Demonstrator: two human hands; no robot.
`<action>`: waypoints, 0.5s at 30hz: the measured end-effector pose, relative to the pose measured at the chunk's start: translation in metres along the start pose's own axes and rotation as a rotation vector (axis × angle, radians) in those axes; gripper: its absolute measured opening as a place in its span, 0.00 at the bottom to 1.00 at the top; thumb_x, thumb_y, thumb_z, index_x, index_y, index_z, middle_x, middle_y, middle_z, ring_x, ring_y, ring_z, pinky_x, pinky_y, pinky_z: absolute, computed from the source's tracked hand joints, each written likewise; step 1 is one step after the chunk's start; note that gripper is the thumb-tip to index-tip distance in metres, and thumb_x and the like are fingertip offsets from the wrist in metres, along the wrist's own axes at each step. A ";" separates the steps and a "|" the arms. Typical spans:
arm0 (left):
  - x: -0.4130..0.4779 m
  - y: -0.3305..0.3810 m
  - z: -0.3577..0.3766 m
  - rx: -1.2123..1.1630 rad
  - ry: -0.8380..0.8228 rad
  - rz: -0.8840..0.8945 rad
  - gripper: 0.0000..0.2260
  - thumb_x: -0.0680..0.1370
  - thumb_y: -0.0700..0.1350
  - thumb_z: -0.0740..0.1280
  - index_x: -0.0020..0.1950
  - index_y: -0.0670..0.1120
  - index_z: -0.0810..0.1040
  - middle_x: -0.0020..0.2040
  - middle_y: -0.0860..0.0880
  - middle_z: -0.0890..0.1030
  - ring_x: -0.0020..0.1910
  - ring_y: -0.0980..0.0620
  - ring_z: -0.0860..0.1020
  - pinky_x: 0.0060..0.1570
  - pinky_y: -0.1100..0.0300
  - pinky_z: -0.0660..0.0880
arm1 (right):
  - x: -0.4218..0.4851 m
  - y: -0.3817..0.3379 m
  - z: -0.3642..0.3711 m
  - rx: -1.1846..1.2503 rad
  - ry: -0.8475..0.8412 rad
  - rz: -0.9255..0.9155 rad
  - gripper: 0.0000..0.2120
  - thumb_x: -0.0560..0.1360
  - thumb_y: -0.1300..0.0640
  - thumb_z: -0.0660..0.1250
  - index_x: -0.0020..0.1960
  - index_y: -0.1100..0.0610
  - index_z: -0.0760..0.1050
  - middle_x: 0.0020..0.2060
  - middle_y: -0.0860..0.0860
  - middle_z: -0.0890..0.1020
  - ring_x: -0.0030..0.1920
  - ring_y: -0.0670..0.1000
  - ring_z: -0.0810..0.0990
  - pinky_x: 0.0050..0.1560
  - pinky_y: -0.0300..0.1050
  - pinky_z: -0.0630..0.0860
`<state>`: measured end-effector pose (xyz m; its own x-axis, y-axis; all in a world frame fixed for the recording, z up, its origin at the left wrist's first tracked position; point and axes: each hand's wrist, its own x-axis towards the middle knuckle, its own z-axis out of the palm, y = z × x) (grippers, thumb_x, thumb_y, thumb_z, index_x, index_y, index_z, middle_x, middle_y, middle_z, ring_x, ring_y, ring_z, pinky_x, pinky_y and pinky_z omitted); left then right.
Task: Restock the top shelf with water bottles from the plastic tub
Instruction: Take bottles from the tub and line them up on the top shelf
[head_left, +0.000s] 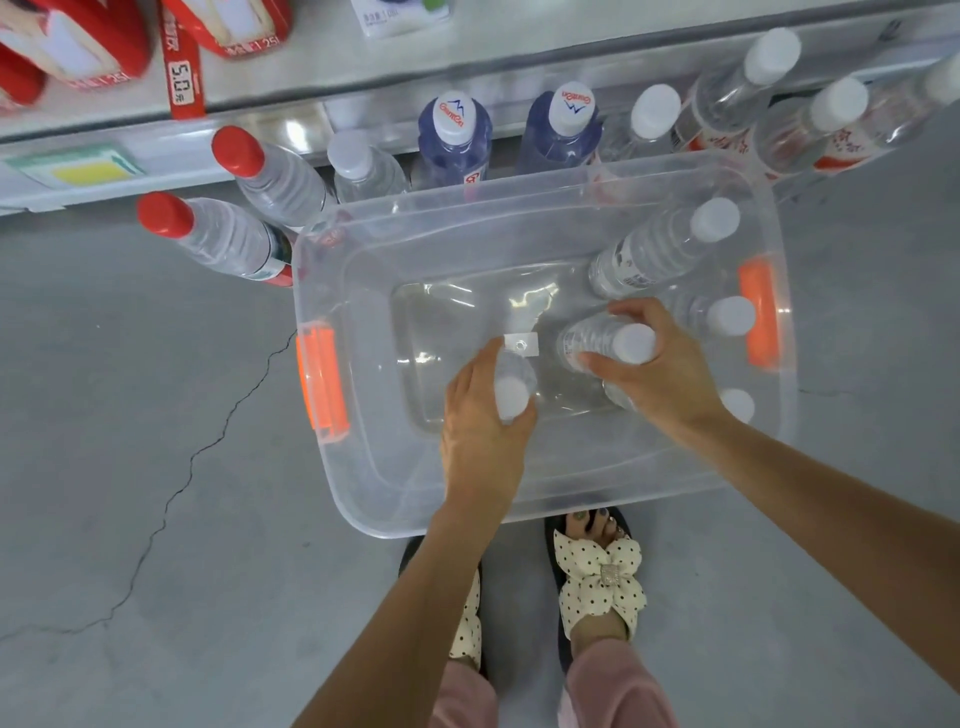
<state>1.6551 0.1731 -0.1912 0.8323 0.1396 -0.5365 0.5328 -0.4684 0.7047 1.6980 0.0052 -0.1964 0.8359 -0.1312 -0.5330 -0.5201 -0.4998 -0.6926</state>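
A clear plastic tub (358, 483) with orange handles stands on the floor below me. Inside it, my left hand (480, 436) grips a white-capped water bottle (511, 397) around its neck. My right hand (660, 374) curls around a second white-capped bottle (631, 343), lifted slightly and tilted. Three more white-capped bottles stay in the tub's right side: one far (670, 244), one by the right handle (727, 316), one partly hidden behind my right wrist (737, 404).
A shelf edge (322, 83) runs across the top, with red packages (78, 47) on it. Under it stand red-capped bottles (208, 234), blue bottles (454, 135) and clear white-capped bottles (753, 83). The grey floor (156, 415) is cracked. My sandalled feet (597, 582) touch the tub's near edge.
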 end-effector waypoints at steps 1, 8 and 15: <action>0.001 -0.003 0.003 -0.053 -0.022 -0.037 0.32 0.73 0.43 0.71 0.74 0.54 0.61 0.69 0.52 0.69 0.67 0.53 0.66 0.65 0.59 0.64 | 0.000 0.003 0.002 0.030 -0.029 0.010 0.28 0.67 0.57 0.77 0.63 0.53 0.70 0.50 0.40 0.75 0.50 0.42 0.75 0.54 0.36 0.74; 0.025 -0.032 0.008 -0.032 -0.152 -0.025 0.46 0.69 0.37 0.74 0.76 0.56 0.48 0.72 0.51 0.62 0.70 0.50 0.63 0.67 0.50 0.67 | 0.009 0.022 0.012 -0.038 -0.197 -0.072 0.37 0.65 0.59 0.78 0.68 0.51 0.64 0.61 0.48 0.72 0.61 0.49 0.71 0.64 0.49 0.70; 0.048 -0.031 -0.002 0.035 -0.206 -0.012 0.33 0.67 0.40 0.77 0.67 0.50 0.66 0.59 0.50 0.74 0.59 0.48 0.73 0.58 0.51 0.74 | 0.019 0.015 0.026 -0.157 -0.218 -0.150 0.30 0.67 0.58 0.76 0.64 0.55 0.66 0.54 0.49 0.77 0.54 0.51 0.76 0.51 0.44 0.73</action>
<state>1.6793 0.1958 -0.2381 0.7750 -0.0337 -0.6311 0.5342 -0.4986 0.6827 1.7018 0.0177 -0.2297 0.8352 0.1320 -0.5339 -0.3463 -0.6280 -0.6969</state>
